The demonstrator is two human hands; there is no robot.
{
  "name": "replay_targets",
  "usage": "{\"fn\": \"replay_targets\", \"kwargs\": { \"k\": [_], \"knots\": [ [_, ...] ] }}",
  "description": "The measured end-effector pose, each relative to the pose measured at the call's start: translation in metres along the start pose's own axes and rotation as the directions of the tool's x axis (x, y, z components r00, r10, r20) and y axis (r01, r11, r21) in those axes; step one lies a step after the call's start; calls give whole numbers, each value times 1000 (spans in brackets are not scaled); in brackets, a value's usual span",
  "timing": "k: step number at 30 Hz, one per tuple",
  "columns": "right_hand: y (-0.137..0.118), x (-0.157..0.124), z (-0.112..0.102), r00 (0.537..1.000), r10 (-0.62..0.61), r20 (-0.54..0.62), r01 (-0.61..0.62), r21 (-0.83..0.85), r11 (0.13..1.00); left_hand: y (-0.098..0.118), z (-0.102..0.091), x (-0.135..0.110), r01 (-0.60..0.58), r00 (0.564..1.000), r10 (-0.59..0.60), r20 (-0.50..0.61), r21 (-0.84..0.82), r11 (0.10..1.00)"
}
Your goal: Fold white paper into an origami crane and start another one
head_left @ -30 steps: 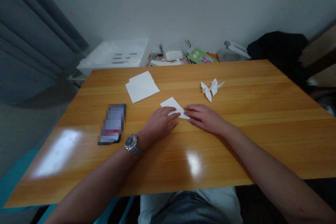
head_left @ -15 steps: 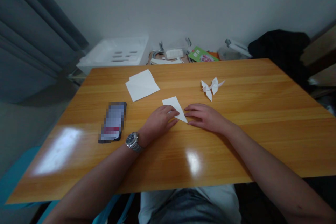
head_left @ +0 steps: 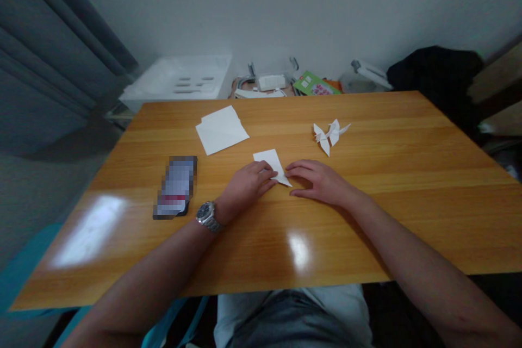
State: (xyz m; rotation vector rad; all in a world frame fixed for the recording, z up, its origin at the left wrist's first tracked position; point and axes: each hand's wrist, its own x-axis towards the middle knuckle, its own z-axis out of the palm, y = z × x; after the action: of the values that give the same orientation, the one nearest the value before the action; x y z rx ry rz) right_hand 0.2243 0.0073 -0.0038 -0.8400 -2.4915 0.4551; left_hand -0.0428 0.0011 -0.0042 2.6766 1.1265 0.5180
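A small folded sheet of white paper (head_left: 269,157) lies on the table in front of me. My left hand (head_left: 250,182), a metal watch on its wrist, grips the near left part of the paper, thumb and fingers together and covering some of it. Close to the paper's pointed right corner is my right hand (head_left: 316,180), its fingers apart and holding nothing; whether a fingertip touches the edge is hard to see. Farther back on the right stand white folded paper cranes (head_left: 327,137). Loose white paper sheets (head_left: 224,128) overlap at the back left.
A phone (head_left: 175,187) with a blurred screen lies to the left on the wooden table (head_left: 408,174). Behind the table are a white plastic tray (head_left: 196,79), a green booklet (head_left: 314,84) and a dark cloth-like heap (head_left: 434,79). A turquoise chair (head_left: 28,261) shows at lower left.
My right fingers have spread, the thumb now farther from the index finger. The paper's right corner looks slightly different in shape. My left hand stays on the paper.
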Motion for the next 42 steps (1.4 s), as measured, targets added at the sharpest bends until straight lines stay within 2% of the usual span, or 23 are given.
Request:
{"fn": "replay_targets", "kwargs": {
  "k": [5, 12, 15, 21, 29, 33, 36, 38, 42],
  "knots": [
    [1, 1, 4, 1000, -26, 12, 27, -44, 999, 3, -1, 0, -5, 1000, 5, -1, -13, 1000],
    [1, 3, 11, 995, -88, -51, 83, -100, 992, 3, 3, -2, -88, 996, 87, -11, -76, 993],
    [2, 2, 11, 991, -86, -101, 77, -89, 993, 1, 3, -3, -107, 993, 103, -53, -75, 991],
    [-2, 1, 6, 985, -65, -158, 57, -53, 997, 1, -5, -1, -102, 989, 106, -102, 48, 994],
    [-4, 1, 6, 981, 26, -193, -12, 69, 998, 2, -7, -5, -93, 959, 88, -270, -3, 996],
    [0, 2, 7, 975, 87, -202, -63, 122, 990, 4, -8, -6, -71, 941, 34, -335, -98, 993],
    [1, 3, 6, 968, 91, -235, -60, 133, 989, 7, -10, -6, -44, 930, -26, -367, -179, 983],
    [0, 4, 5, 966, 96, -241, -62, 144, 988, 9, -10, -5, -1, 920, -86, -382, -220, 975],
    [-3, 4, 5, 952, 173, -252, -127, 187, 974, 8, -6, -5, 108, 874, -223, -433, -275, 955]
  ]
}}
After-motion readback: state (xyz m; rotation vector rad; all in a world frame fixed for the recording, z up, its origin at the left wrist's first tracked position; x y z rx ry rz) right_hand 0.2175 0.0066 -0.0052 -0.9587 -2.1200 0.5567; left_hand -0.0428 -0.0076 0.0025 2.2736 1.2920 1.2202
